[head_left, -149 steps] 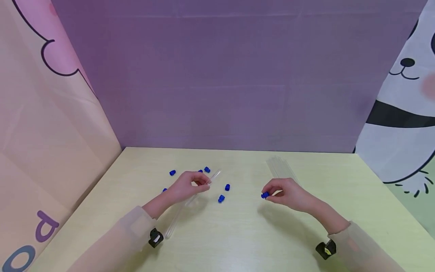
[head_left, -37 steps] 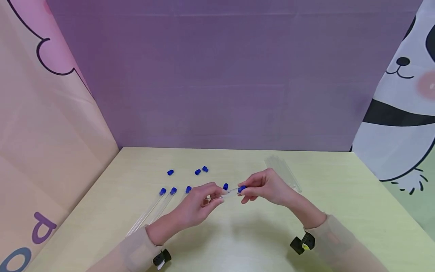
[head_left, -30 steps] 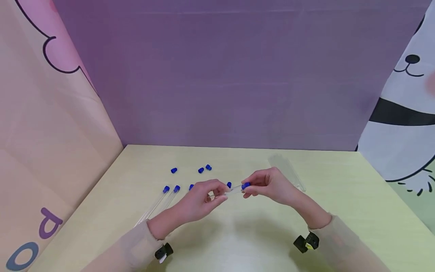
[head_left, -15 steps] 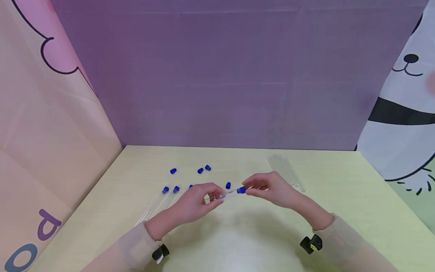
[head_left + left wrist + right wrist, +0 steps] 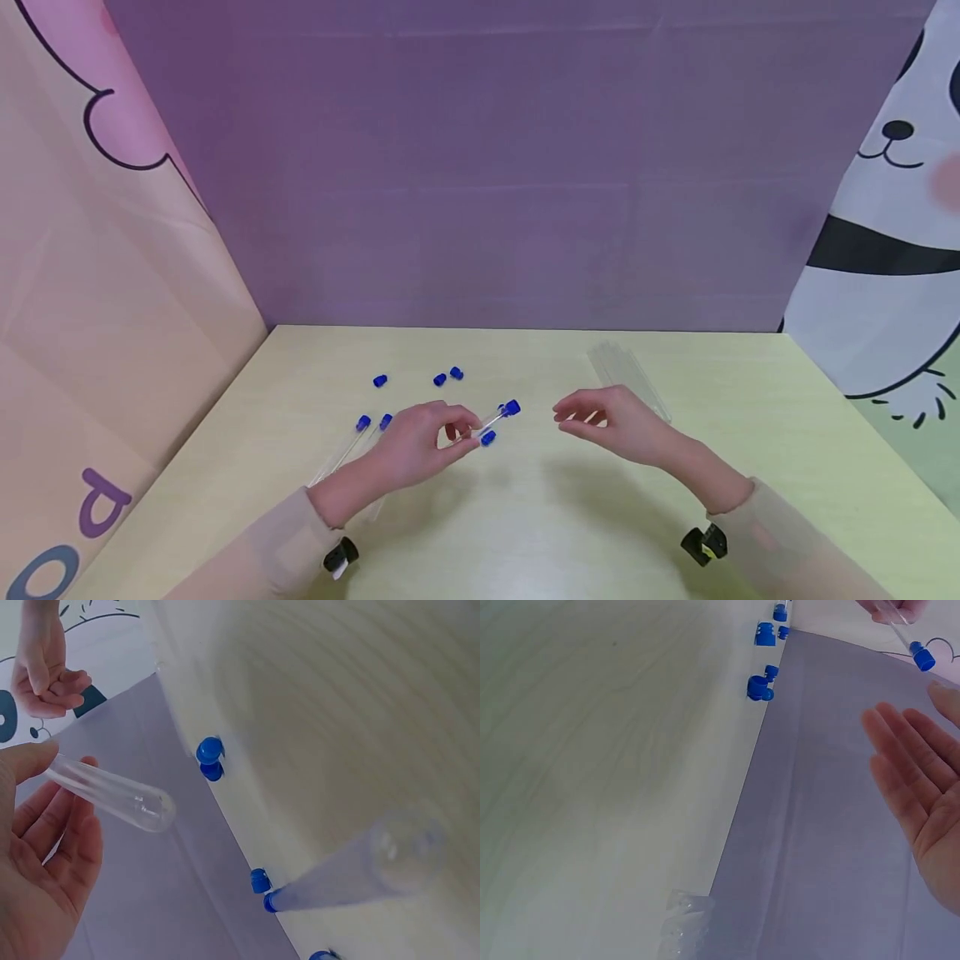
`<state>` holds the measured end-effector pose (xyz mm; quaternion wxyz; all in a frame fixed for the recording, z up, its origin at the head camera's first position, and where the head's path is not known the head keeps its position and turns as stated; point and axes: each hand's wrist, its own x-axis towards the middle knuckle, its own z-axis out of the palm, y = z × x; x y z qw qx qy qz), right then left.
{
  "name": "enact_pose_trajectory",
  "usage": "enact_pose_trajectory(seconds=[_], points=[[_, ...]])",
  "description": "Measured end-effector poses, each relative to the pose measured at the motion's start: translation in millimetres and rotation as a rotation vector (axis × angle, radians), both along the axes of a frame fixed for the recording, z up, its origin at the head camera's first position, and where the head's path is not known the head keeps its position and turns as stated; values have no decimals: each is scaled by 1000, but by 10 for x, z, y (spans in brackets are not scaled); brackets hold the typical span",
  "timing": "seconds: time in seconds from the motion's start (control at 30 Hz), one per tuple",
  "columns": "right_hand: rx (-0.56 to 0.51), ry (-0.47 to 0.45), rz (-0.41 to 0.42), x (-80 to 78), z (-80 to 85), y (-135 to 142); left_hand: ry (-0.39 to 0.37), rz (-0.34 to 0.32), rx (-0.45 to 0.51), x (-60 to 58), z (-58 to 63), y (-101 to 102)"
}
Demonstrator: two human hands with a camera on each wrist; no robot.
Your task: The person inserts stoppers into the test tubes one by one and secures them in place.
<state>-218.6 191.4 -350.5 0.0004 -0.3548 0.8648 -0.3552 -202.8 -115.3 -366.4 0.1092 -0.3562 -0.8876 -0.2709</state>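
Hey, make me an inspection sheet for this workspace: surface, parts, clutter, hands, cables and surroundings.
Surface: pale table, faint grain.
Job's things: one blue-capped tube held above the table; at least two other capped tubes, several loose blue caps and a row of clear tubes on it.
Clutter: nothing seen.
Left hand: pinches the held blue-capped tube.
Right hand: holds nothing.
Cables: nothing seen.
Surroundings: purple backdrop behind, printed panels left and right.
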Motion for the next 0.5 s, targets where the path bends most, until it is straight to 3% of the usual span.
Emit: enact_pose_trajectory(seconds=[0.5], points=[[32, 38, 15, -18, -108, 83, -94, -49, -8, -54, 9, -109]])
